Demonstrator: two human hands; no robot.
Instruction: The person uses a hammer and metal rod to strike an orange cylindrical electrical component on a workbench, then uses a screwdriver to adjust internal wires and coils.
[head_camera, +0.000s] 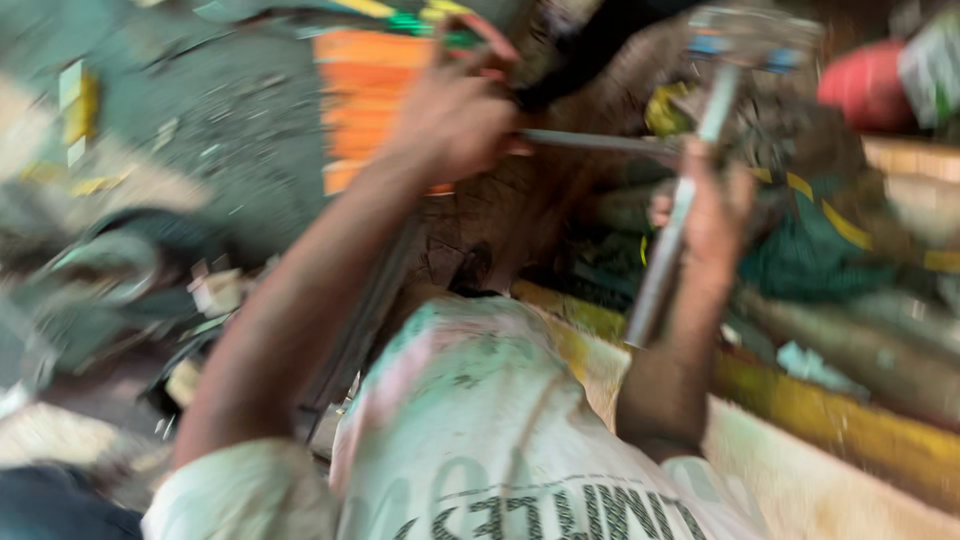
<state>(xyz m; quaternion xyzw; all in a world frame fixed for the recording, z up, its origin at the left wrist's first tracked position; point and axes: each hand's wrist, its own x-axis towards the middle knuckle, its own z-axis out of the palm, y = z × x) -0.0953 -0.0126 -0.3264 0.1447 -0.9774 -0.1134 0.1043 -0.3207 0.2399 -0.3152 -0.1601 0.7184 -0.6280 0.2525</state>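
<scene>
A grey, littered floor (230, 130) fills the upper left of the blurred frame, with an orange block (365, 90) at top centre and a yellow-edged ledge (840, 420) running along the lower right. A knee in pale printed cloth (480, 420) takes up the bottom centre. The right hand (712, 215), right of centre, is clenched around the shaft of a hammer (690, 190), whose head sits near the top right. The left hand (450, 115), top centre, grips one end of a thin metal rod (590, 142) lying level between both hands.
</scene>
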